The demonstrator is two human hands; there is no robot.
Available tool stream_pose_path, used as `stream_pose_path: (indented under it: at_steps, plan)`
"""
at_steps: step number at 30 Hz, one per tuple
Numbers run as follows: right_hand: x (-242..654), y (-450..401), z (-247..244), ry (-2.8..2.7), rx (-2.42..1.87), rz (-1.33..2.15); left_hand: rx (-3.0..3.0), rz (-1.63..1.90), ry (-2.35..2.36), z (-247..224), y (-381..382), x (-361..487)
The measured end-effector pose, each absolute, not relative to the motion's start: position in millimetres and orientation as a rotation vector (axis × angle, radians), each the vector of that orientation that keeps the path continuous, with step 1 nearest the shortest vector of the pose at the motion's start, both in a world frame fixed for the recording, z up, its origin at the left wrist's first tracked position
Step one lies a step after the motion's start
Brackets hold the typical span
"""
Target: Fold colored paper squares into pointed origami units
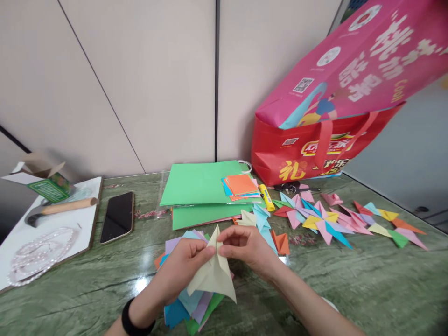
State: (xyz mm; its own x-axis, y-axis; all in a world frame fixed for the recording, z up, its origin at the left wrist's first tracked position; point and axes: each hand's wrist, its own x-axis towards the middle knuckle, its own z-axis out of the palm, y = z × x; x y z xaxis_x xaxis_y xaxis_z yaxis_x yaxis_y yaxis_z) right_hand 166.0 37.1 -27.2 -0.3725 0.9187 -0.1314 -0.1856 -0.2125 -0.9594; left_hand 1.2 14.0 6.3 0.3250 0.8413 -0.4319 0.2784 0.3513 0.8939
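A pale yellow sheet of origami paper (214,275), partly folded with a pointed top, is held up between both hands. My left hand (182,268) pinches its left edge near the tip, thumb in front. On the other side my right hand (248,245) grips the right edge close to the same tip, fingers bent. Below the paper lies a fanned pile of coloured paper squares (177,311). Just beyond my right hand are folded light blue pieces (262,217), a pale yellow folded piece (247,218) and an orange folded piece (281,242).
Green paper packs (199,184) bear small squares (241,185), beside a yellow glue stick (267,198). Folded paper stars (320,219) spread rightward before red and pink bags (276,161). At left are a phone (118,217) and a white board (87,205) holding a sickle (66,206), beads and box.
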Motion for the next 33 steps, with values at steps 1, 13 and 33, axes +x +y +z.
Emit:
stream_pose_path:
  at_steps: [1, 13, 33]
  plan:
    - [165.8, 36.9, -27.1, -1.194, -0.967, 1.709, 1.192, 0.519, 1.227, 6.2, 13.9, 1.2]
    - [164.0, 33.0, -24.9, -1.290, -1.077, 1.561, 1.134, 0.545, 1.186, 10.9, 14.2, 4.4]
    - [163.7, 30.9, -22.1, -1.241, -1.055, 1.694, 1.148, 0.558, 1.230, 6.7, 14.5, 2.3]
